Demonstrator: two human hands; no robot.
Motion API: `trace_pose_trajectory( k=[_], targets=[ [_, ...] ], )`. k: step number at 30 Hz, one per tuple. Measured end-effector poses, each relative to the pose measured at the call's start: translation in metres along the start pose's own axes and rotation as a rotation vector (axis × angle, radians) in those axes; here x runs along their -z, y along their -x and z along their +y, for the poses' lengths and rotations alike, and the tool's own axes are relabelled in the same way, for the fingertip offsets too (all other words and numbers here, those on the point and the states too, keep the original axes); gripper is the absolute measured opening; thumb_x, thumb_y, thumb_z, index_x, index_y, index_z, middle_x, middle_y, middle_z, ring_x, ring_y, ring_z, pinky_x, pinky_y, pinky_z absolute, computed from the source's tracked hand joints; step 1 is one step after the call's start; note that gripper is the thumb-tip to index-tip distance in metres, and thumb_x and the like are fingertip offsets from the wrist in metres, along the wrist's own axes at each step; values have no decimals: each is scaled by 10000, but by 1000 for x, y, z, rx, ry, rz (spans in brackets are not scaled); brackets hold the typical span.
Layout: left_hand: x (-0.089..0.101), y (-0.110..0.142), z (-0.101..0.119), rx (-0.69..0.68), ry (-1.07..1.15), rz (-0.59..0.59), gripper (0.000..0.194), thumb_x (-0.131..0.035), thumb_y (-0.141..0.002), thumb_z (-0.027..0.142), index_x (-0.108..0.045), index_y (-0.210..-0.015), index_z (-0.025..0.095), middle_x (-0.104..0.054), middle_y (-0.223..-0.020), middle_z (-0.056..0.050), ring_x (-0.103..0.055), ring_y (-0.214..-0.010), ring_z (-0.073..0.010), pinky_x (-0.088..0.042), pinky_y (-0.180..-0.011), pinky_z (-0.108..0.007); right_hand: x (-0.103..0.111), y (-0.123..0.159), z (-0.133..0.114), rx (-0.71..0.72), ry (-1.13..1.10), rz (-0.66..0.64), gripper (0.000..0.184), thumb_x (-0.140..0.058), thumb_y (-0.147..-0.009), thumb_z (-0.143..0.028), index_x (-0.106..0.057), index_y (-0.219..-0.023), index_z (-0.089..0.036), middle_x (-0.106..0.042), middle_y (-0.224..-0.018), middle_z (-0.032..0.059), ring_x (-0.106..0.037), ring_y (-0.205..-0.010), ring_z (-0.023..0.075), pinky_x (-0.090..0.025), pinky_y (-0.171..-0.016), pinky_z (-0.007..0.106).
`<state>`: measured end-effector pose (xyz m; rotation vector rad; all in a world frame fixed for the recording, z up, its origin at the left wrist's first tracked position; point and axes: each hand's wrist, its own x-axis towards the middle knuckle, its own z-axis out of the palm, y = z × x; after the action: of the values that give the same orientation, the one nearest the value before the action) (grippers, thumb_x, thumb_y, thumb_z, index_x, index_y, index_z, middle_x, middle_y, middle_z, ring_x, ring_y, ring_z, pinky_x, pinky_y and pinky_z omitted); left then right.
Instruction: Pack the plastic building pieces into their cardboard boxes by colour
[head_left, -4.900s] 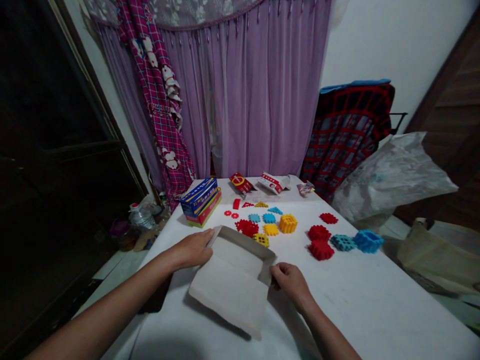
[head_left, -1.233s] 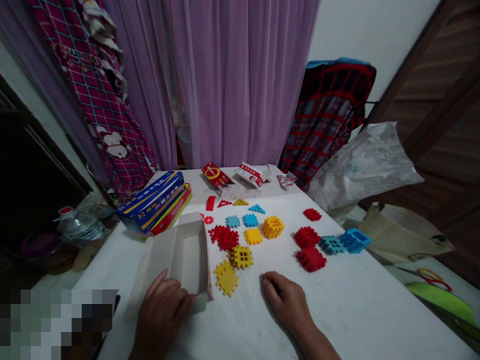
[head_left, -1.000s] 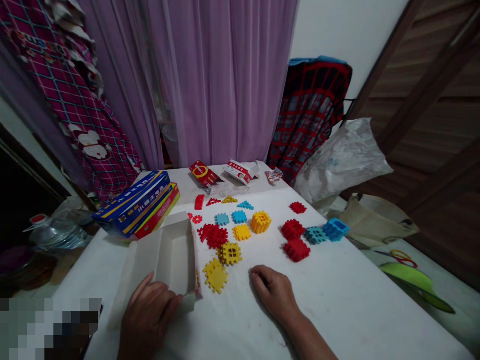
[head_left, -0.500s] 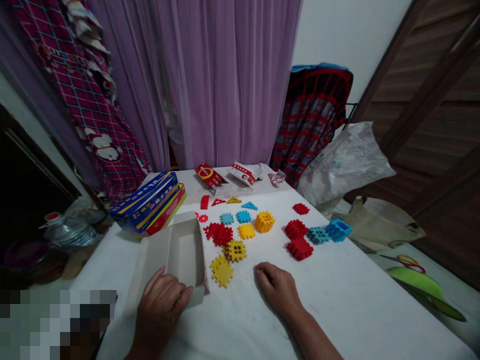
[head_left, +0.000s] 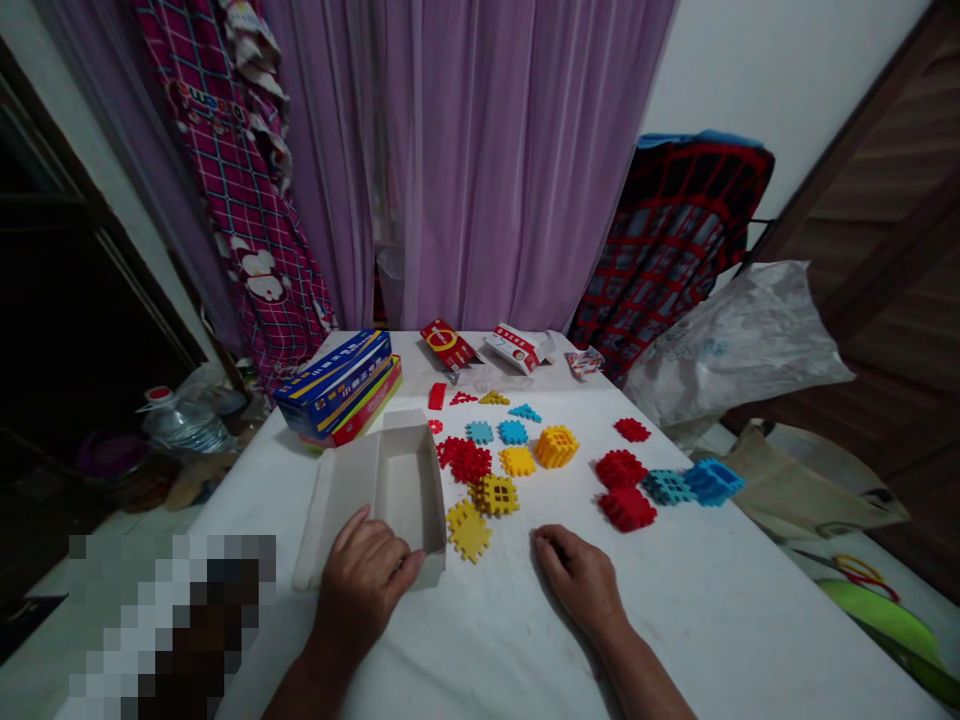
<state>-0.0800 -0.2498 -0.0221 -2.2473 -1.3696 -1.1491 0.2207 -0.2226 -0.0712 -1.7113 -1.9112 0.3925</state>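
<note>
In the head view, my left hand [head_left: 367,575] lies over the near edge of an open white cardboard box [head_left: 414,480], its fingers curled and the thumb along the rim. The box's lid flap lies folded out to the left, and the inside I can see holds nothing. My right hand [head_left: 581,580] rests on the white cloth with curled fingers and nothing visible in them. Between the hands are a flat yellow toothed block [head_left: 469,530], a yellow window block [head_left: 496,494] and red blocks [head_left: 471,462]. Stacked red blocks [head_left: 628,508] sit beyond my right hand.
Blue building blocks [head_left: 712,482] lie at the right, beside a teal one. A yellow cube [head_left: 557,446] stands mid-table. Blue and red boxes [head_left: 337,385] are stacked at the left. Opened red cartons [head_left: 448,345] lie at the back. A plastic bag [head_left: 739,345] hangs past the right edge.
The camera has turned a little left, so the whole scene sits further right in view. Both hands stay in about the same places on the box and the cloth.
</note>
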Motion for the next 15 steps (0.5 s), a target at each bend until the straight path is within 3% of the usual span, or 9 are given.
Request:
trace_pose_trajectory(
  k=[5, 9, 13, 15],
  targets=[
    [5, -4, 3, -10, 1, 8, 251, -536, -927, 259, -539, -680, 219, -585, -619, 36, -575, -696, -141, -421, -1025, -385, 3, 0, -6, -37, -77, 18, 388, -414, -865, -470, -723, -909, -239, -756, -822, 45, -699, -721, 214, -511, -657, 290],
    [5, -5, 3, -14, 2, -2, 250, -539, -922, 250, -539, -675, 216, -572, -616, 36, -568, -689, -138, -425, -1018, -381, 17, -15, -20, -43, -151, 52, 394, -425, -851, -468, -720, -887, -208, -737, -743, 57, -668, -641, 202, -498, -613, 286],
    [5, -5, 3, -22, 9, 12, 245, -556, -914, 245, -541, -671, 212, -568, -616, 41, -569, -702, -132, -419, -1017, -372, 34, -56, -50, 54, -55, 44, 355, -447, -857, -422, -701, -985, -209, -741, -896, 64, -669, -727, 195, -507, -700, 312],
    [5, -5, 3, -25, 13, 26, 245, -554, -917, 242, -539, -674, 210, -570, -614, 44, -567, -705, -132, -413, -1018, -374, 38, -81, -69, 123, 44, -47, 367, -497, -853, -381, -655, -1132, -204, -711, -1106, 86, -656, -972, 224, -484, -863, 352]
  ],
)
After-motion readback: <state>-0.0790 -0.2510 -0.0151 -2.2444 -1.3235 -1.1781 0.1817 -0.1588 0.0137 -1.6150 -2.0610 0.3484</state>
